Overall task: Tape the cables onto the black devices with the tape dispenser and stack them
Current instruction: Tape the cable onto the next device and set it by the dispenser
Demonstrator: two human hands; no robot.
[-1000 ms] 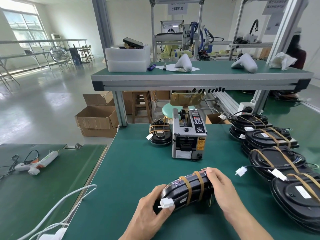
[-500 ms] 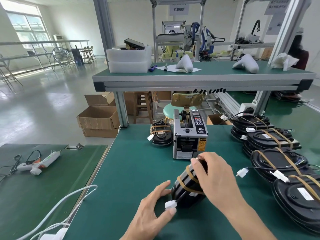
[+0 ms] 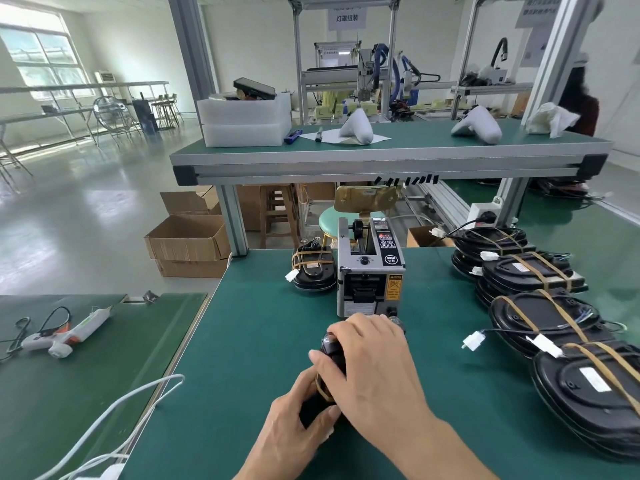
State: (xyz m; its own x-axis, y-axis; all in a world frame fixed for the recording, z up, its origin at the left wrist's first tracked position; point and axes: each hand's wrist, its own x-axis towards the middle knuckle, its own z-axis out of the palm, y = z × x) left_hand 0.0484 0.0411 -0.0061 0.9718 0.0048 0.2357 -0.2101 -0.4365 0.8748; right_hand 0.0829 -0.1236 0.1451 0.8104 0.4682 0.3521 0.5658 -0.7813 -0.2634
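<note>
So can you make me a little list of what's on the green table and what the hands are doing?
held thing: black device with tan tape round it, turned up on its edge
left hand: grips the near end of the device
right hand: curled over the top of the device
tape dispenser: grey machine just beyond the hands
finished pile: taped devices overlapping in a row on the right
lone device: taped, left of the dispenser
side table: glue gun
</note>
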